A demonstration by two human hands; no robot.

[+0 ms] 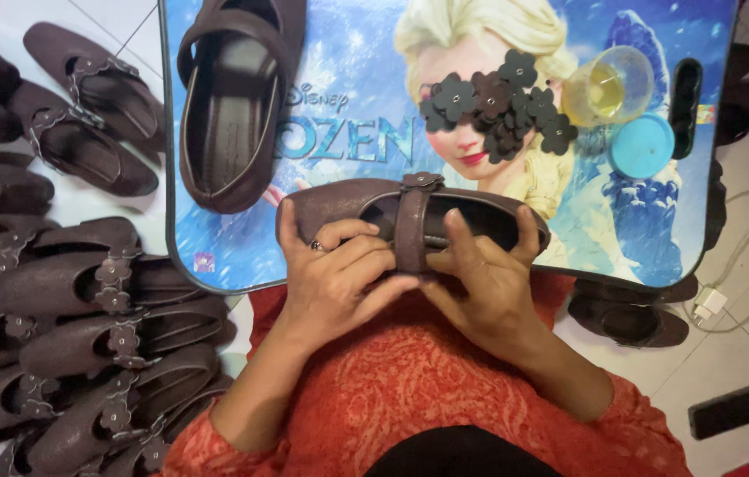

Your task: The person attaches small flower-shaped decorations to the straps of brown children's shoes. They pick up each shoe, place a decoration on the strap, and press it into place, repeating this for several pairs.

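I hold a dark brown strapped shoe [339,200] sideways at the near edge of a blue picture-printed lap table [657,238]. My left hand [334,278] grips its toe half, a ring on one finger, thumb reaching to the strap. My right hand [485,278] wraps the heel half, fingers curled over the opening, thumb pressing the strap [410,225]. A small flower piece [421,180] sits at the strap's top. A pile of dark leather flower pieces [498,102] lies on the table beyond.
Another brown shoe [233,106] lies on the table's left part. A clear cup of yellowish liquid [608,87] and a turquoise lid [641,146] sit at the right. Several finished shoes [65,336] crowd the floor at left. A white charger [708,303] and a black block [725,412] lie at right.
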